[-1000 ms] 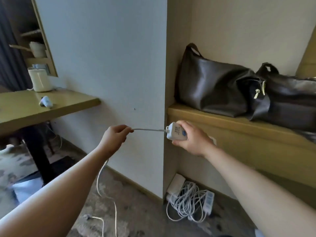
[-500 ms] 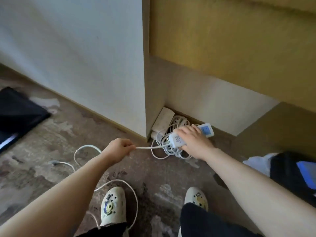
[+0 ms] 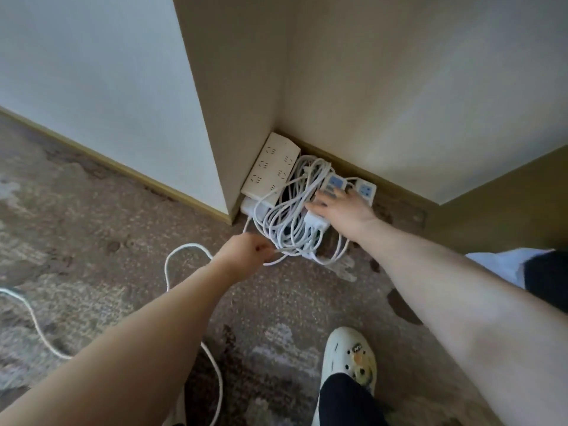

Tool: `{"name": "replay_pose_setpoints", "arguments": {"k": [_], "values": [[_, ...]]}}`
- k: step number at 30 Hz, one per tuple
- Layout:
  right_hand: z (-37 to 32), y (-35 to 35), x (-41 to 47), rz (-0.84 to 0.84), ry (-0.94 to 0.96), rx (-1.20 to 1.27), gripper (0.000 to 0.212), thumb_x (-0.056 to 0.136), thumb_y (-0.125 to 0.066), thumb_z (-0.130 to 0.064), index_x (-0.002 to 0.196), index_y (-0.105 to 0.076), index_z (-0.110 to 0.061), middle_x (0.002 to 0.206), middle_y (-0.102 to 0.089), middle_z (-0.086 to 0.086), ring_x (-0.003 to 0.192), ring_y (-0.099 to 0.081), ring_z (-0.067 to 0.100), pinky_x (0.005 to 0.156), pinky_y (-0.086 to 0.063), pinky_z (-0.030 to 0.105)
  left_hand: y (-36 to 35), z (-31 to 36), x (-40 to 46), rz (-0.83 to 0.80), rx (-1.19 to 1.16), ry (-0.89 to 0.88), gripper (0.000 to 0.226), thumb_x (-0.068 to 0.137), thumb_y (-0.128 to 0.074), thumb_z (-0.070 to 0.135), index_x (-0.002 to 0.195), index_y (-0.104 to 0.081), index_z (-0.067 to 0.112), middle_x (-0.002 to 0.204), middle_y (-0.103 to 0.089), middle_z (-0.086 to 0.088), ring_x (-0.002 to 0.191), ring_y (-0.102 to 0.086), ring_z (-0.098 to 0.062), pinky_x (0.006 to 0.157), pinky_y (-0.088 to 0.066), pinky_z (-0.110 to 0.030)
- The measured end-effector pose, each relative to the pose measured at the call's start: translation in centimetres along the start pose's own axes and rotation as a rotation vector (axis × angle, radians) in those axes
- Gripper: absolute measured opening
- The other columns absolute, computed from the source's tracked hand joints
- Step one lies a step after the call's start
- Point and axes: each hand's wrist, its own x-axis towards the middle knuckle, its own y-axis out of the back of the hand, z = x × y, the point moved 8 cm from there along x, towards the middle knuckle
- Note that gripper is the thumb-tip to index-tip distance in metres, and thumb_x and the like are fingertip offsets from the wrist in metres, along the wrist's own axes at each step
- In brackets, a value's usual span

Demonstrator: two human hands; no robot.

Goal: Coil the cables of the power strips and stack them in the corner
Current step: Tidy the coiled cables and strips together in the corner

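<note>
Mottled brown carpet (image 3: 92, 229); white wall (image 3: 92, 72) with tan skirting board (image 3: 147, 179); beige alcove walls (image 3: 415, 81) meeting in a corner

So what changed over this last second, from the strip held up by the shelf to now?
The right hand carried the small power strip down from shelf height onto the coiled pile in the corner and now presses it there with its fingers spread. The left hand came down too, still pinching the cable. The large strip against the wall stayed put.

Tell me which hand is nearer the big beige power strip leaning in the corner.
Right. The right hand rests on the pile just beside the beige power strip; the left hand pinches the cable lower, out on the carpet.
</note>
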Motion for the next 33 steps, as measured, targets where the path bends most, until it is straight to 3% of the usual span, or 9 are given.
{"name": "replay_pose_setpoints", "arguments": {"k": [3, 6, 10, 14, 18, 23, 27, 30, 33], "values": [[0.3, -3.5, 0.3, -0.103, -0.139, 0.32, 0.078, 0.096, -0.041, -0.002, 0.158, -0.011, -0.039, 0.166, -0.011, 0.006, 0.105, -0.058, 0.033, 0.056, -0.038, 0.03, -1.8, -0.4, 1.4, -0.004, -0.024, 0.032, 0.024, 0.092, -0.056, 0.025, 0.082, -0.064, 0.005, 0.077, -0.066, -0.012, 0.064, -0.057, -0.022, 0.054, -0.039, -0.028], [-1.4, -6.6, -0.6, -0.108, -0.265, 0.661, 0.093, 0.09, -0.047, 0.005, 0.156, -0.007, -0.048, 0.166, 0.016, -0.009, 0.09, -0.062, 0.024, 0.048, -0.034, 0.025, -3.6, -0.3, 1.6, -0.036, -0.047, 0.046, 0.025, 0.093, -0.054, 0.024, 0.084, -0.063, 0.003, 0.081, -0.067, -0.016, 0.066, -0.057, -0.024, 0.058, -0.041, -0.03], [-1.4, -7.9, -1.4, 0.023, -0.329, 0.875, 0.085, 0.094, -0.044, 0.004, 0.153, -0.019, -0.053, 0.165, 0.015, -0.019, 0.121, -0.058, 0.022, 0.053, -0.049, 0.028, -4.6, 0.8, 1.9, -0.043, -0.086, 0.012, 0.025, 0.094, -0.052, 0.02, 0.073, -0.061, 0.009, 0.068, -0.063, -0.006, 0.06, -0.054, -0.019, 0.055, -0.041, -0.028], [0.5, -7.9, -0.7, 0.045, -0.34, 0.828, 0.078, 0.099, -0.04, 0.006, 0.153, -0.026, -0.049, 0.167, 0.01, -0.014, 0.126, -0.056, 0.03, 0.071, -0.059, 0.041, -4.3, 1.4, 2.3, -0.085, -0.058, -0.035, 0.02, 0.097, -0.048, 0.024, 0.088, -0.066, 0.022, 0.077, -0.064, 0.001, 0.068, -0.06, -0.018, 0.057, -0.045, -0.029], [0.9, -8.0, 0.2, 0.027, -0.35, 0.809, 0.074, 0.102, -0.041, 0.002, 0.156, -0.022, -0.044, 0.168, 0.011, -0.007, 0.137, -0.046, 0.034, 0.091, -0.056, 0.046, -3.5, -0.2, 1.7, -0.092, 0.101, -0.009, 0.018, 0.099, -0.044, 0.02, 0.093, -0.06, 0.019, 0.084, -0.063, -0.002, 0.072, -0.057, -0.019, 0.056, -0.04, -0.029], [-0.9, -6.6, -1.4, 0.142, -0.457, 0.904, 0.078, 0.097, -0.045, 0.004, 0.154, -0.025, -0.045, 0.168, 0.004, -0.01, 0.153, -0.014, 0.026, 0.101, -0.045, 0.031, -3.1, 1.2, 1.0, -0.011, 0.067, -0.028, 0.018, 0.094, -0.05, 0.016, 0.09, -0.068, 0.012, 0.08, -0.067, -0.008, 0.072, -0.063, -0.026, 0.061, -0.051, -0.037], [-3.7, -7.0, -3.6, 0.151, -0.43, 0.837, 0.048, 0.101, -0.047, -0.014, 0.141, -0.051, -0.039, 0.167, -0.012, -0.005, 0.151, -0.018, 0.026, 0.104, -0.047, 0.049, -3.5, 3.3, 1.3, 0.016, 0.045, -0.06, 0.012, 0.091, -0.057, 0.017, 0.093, -0.069, 0.02, 0.078, -0.068, 0.001, 0.073, -0.063, -0.018, 0.068, -0.055, -0.037], [-3.3, -8.5, -3.9, 0.08, -0.449, 0.975, 0.048, 0.098, -0.05, -0.006, 0.137, -0.058, -0.033, 0.167, -0.013, -0.002, 0.152, -0.018, 0.025, 0.104, -0.046, 0.035, -3.5, 3.4, 1.2, 0.031, 0.05, -0.053, 0.014, 0.092, -0.055, 0.016, 0.092, -0.069, 0.021, 0.076, -0.068, 0.001, 0.07, -0.064, -0.018, 0.063, -0.055, -0.035], [-4.0, -8.8, -3.6, 0.017, -0.336, 1.035, 0.03, 0.101, -0.055, -0.026, 0.13, -0.064, -0.029, 0.166, -0.019, -0.001, 0.15, -0.024, 0.022, 0.109, -0.031, 0.029, -3.1, 2.7, 1.1, 0.055, 0.025, -0.028, 0.013, 0.093, -0.056, 0.018, 0.095, -0.069, 0.021, 0.081, -0.07, 0.001, 0.073, -0.065, -0.02, 0.067, -0.057, -0.041]]}}
